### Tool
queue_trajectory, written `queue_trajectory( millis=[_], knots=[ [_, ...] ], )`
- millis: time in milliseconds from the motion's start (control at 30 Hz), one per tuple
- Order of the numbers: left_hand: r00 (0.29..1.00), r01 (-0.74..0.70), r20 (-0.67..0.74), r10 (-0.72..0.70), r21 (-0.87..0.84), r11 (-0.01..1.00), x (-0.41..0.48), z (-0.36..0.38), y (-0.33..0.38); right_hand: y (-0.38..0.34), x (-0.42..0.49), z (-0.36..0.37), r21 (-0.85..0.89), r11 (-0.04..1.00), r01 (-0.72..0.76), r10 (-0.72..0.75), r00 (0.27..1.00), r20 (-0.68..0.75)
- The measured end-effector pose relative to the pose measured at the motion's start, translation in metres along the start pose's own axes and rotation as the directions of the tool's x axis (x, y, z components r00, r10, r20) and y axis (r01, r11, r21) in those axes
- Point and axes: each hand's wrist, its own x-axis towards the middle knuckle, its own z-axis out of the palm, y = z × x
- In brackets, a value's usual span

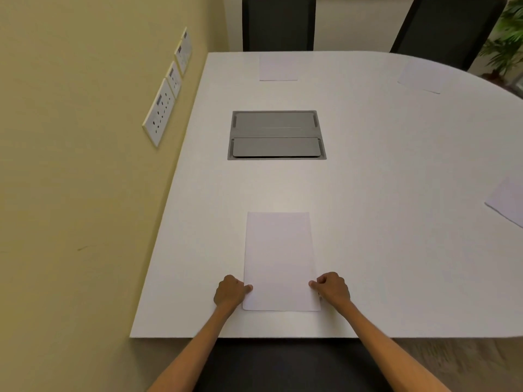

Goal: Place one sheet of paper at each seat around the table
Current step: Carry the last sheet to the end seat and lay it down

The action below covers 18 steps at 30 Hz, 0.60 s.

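Note:
A white sheet of paper [280, 258] lies flat on the white table [382, 171], near its front edge. My left hand [230, 291] pinches the sheet's left edge and my right hand [332, 288] pinches its right edge, both close to the bottom corners. Three more sheets lie on the table: one far sheet [278, 67] in front of the left black chair [278, 22], one sheet [421, 76] in front of the right black chair [447, 26], and one sheet [508, 200] cut off by the right border.
A grey cable hatch [276, 134] is set into the table's middle. A yellow wall with socket plates [160, 111] runs along the table's left side. A dark chair seat [288, 363] is below the front edge. A green plant [506, 38] stands at the far right.

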Motion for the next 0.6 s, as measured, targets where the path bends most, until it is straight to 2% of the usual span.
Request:
queue_trajectory(
  millis=[233,600],
  knots=[
    [0.999,-0.019,-0.025,0.022,0.121,0.992,0.0005,0.0011,-0.0016,0.0009,0.0012,0.0036,-0.013,1.000,0.005,-0.006,0.999,-0.032],
    [0.998,-0.043,-0.040,0.048,0.132,0.990,-0.0010,-0.0009,-0.0014,0.0012,0.0013,0.0038,-0.016,1.000,0.006,-0.007,0.998,-0.056]
  ],
)
